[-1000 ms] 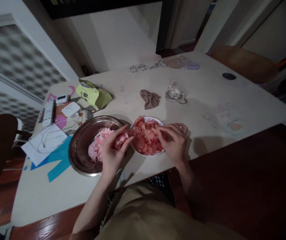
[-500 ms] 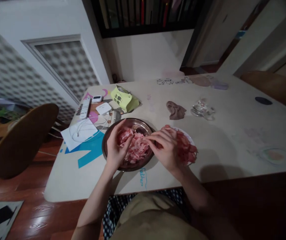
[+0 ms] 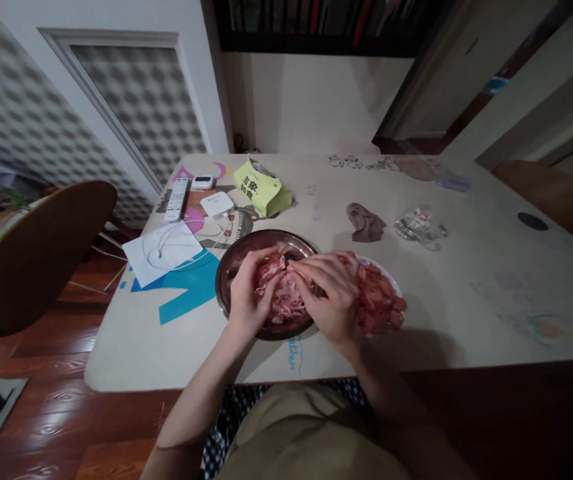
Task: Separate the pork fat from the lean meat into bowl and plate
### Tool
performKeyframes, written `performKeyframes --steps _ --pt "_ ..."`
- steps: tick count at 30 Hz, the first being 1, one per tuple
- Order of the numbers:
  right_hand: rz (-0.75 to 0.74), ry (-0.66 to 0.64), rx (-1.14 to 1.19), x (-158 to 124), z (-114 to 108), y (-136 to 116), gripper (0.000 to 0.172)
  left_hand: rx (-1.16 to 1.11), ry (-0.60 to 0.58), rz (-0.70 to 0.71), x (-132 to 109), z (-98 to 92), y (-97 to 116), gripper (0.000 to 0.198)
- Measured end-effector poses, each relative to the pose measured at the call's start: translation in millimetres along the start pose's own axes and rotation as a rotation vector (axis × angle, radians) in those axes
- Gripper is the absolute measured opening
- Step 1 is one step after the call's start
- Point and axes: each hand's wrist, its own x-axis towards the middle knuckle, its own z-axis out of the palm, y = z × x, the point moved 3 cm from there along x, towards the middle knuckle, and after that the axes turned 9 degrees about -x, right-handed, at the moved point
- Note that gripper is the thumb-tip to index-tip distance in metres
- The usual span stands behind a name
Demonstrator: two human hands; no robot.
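Thin pink slices of raw meat (image 3: 289,300) lie heaped in a round metal bowl (image 3: 223,283) near the table's front edge. Over the bowl's left side, my left hand (image 3: 252,288) is closed, thumb and fingertips pinching a slice of meat. My right hand (image 3: 330,293) meets it above the heap, its fingertips pinched on the same meat. Both sets of fingertips nearly touch, so little of that slice shows. Just right of my right hand, darker red meat (image 3: 380,300) covers a white plate (image 3: 391,275), whose left part my hand hides.
On the table (image 3: 451,293), a yellow-green packet (image 3: 262,188), a white remote (image 3: 177,199), a small white box (image 3: 217,204) and a cable on paper (image 3: 161,257) sit back left. A brown cloth (image 3: 365,222) and a clear glass item (image 3: 416,225) lie back right. A chair (image 3: 41,260) stands left.
My left hand has gone from spread fingers to a pinch and has come toward my right hand. Both now meet over the bowl. The whole view has shifted slightly.
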Motion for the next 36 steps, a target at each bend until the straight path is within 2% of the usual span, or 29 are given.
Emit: performKeyframes --steps 4,8,14,20,24,27,31,36 --pt "-0.116 0.015 -0.1 -2 -2 3 0.021 -0.113 -0.064 -0.032 -1 4.3 1 0.023" --pt "-0.214 0.018 -0.106 -1 -8 10 0.02 -0.216 -0.096 -0.112 -1 6.9 2 0.017" --pt "-0.357 0.07 -0.187 2 -19 17 0.019 -0.272 -0.141 -0.197 3 12.3 3 0.024" --pt "-0.453 0.041 -0.258 -6 -30 32 0.018 -0.322 -0.244 -0.275 5 23.4 16 0.031" --pt "-0.461 0.035 -0.271 -12 -40 43 0.017 -0.477 -0.328 -0.372 7 37.6 28 0.037" --pt "-0.47 0.057 -0.29 -15 -51 52 0.018 -0.561 -0.349 -0.446 9 51.2 35 0.038" --pt "-0.491 0.074 -0.341 -20 -66 65 0.018 -0.563 -0.371 -0.522 9 70.7 37 0.041" --pt "-0.595 0.048 -0.46 -31 -86 82 0.02 -0.543 -0.464 -0.549 5 96.5 31 0.044"
